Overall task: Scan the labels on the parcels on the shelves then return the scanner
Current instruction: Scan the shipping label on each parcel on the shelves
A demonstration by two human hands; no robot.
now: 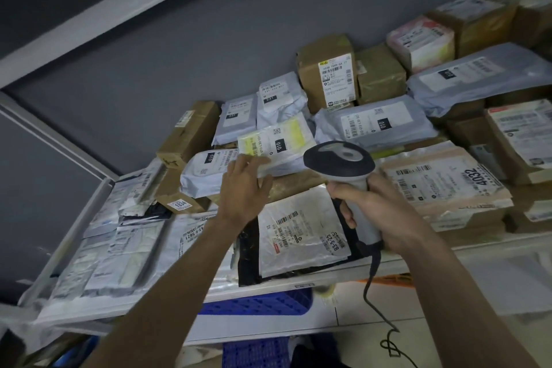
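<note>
Head view. A white shelf (301, 287) is crowded with parcels; a grey wall stands behind it.

Right hand (379, 212): its grip is curled round the pale handle of the scanner (340, 164), fingers wrapped across the front of the handle. The scanner stands nearly upright above the front middle of the shelf, its dark-rimmed head turned away from the camera toward the parcels. A dark cable (372, 275) drops from the base of the handle, passes the shelf edge and trails to the tiled floor (373, 305).

Left hand (243, 188): its grip is spread, fingers straight and resting on the near edge of a white mailer with a yellow-marked label (277, 140), which lies atop the middle pile just left of the scanner head. Whether the thumb presses beneath the mailer cannot be told.

Just beside it, to the left, lies a grey mailer marked 010 (206, 170). Below the scanner, at the shelf front, a clear bag with a label reading 83-5-25 (301, 233) lies over a black bag. To the right lies a flat brown parcel marked 4032 (442, 185). Behind stand an upright brown carton with a white label (325, 72) and a long grey mailer (376, 125). Blue crates (263, 303) show under the shelf.
</note>
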